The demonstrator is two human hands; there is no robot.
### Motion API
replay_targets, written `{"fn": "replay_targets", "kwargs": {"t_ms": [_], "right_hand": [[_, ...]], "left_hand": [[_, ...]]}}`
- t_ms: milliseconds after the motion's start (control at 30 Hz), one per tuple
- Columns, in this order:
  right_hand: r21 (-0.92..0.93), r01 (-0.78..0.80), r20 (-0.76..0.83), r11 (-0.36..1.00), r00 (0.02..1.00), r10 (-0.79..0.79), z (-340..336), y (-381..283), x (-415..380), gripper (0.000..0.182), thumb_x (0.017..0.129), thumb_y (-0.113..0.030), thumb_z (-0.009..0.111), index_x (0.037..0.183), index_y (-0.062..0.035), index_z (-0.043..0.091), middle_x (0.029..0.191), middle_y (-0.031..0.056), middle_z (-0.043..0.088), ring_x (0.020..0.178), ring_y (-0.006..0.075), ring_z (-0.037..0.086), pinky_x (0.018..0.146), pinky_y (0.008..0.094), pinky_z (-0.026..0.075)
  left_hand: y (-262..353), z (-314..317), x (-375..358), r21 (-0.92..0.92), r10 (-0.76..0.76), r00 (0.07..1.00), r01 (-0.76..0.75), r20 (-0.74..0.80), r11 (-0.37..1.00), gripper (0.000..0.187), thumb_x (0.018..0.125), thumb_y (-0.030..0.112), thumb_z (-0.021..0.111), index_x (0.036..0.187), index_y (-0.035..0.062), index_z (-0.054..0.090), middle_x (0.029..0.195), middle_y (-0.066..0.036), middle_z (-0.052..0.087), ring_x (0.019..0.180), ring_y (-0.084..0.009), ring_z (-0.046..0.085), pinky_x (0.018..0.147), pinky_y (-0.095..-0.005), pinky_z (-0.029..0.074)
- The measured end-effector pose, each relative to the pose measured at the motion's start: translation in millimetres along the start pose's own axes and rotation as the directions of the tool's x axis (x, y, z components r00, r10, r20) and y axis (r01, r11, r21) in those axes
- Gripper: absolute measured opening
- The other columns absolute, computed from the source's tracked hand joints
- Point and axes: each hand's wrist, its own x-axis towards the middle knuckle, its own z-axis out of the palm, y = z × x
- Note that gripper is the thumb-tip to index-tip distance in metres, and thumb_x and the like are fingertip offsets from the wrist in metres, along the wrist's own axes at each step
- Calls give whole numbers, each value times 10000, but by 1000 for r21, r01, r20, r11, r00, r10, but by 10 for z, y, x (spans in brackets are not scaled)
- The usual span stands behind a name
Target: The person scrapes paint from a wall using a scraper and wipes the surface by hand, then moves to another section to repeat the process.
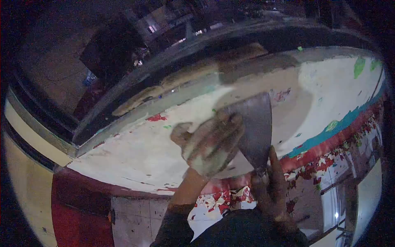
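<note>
A wide grey scraper blade (257,127) points up and away over a white painted surface (135,154) that curves and carries red and green flecks. Low on the right, my right hand (269,191) is closed round the scraper's handle, partly in shadow. My left hand (210,144), its back coated with pale dust, is just left of the blade with its fingers curled in at the blade's left edge. Its outline is slightly blurred, and what those fingers hold is hidden.
Along the far side of the white surface runs a dark ledge (152,70). Teal (329,138) and red bands line the near right edge. Red and cream paint chips (325,164) lie on the floor below. A dark red panel (78,214) stands at the lower left.
</note>
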Motion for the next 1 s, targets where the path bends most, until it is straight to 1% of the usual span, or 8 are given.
{"fn": "replay_targets", "kwargs": {"t_ms": [100,300,433,500,600,800,900,1000], "right_hand": [[63,-152,96,986,985,145,-77,-138,-16,616,830,-143,477,1316,51,152,979,101,515,687,80,474,574,204,397],[-38,-33,81,999,996,36,-153,-192,18,568,823,-114,469,1296,66,212,1026,135,508,758,124,481,664,255,406],[-59,-107,118,993,987,113,-178,-217,5,576,814,-99,471,1295,75,205,1027,135,510,760,124,489,665,254,409],[-84,-77,172,993,981,91,-188,-235,61,574,817,-103,466,1291,85,202,1014,135,519,777,129,495,679,253,410],[204,-227,105,952,972,209,-123,-376,49,574,823,-112,461,1297,74,197,946,117,536,755,129,495,662,257,411],[-17,103,73,994,992,-102,-88,-165,38,586,835,-141,473,1312,43,186,873,96,534,654,87,481,555,211,398],[15,-13,85,1000,996,11,-108,-120,21,608,841,-169,472,1318,39,156,856,96,534,597,75,478,507,194,391],[235,-292,74,927,957,282,-22,-333,-10,591,833,-89,486,1304,63,165,849,127,539,633,176,520,571,285,441]], "left_hand": [[37,47,-113,18,-45,998,44,52,999,244,555,115,680,785,196,672,865,15,651,892,-136,592,774,-246,398],[23,156,-161,-80,-75,995,69,-68,994,293,494,105,659,777,176,672,866,10,650,885,-149,594,763,-234,415],[-2,89,-30,-31,46,985,-52,-165,998,308,477,104,648,777,166,671,872,0,649,884,-153,594,804,-257,387],[11,114,-98,-73,-3,989,-8,-145,997,304,480,112,650,779,161,670,879,-5,648,883,-155,594,825,-270,369],[45,-22,-91,94,5,991,-17,134,995,284,506,118,651,789,132,667,893,-11,645,879,-169,595,841,-277,361],[53,-25,-98,6,-48,999,48,-23,999,264,536,138,672,796,184,667,865,23,650,915,-130,582,787,-277,348],[42,-28,10,24,44,998,-43,-49,999,254,520,109,665,769,163,668,878,7,651,901,-118,587,809,-262,353],[-3,43,-4,-52,54,999,-54,-5,997,278,522,111,661,792,172,667,904,4,646,918,-131,580,825,-283,371]]}}
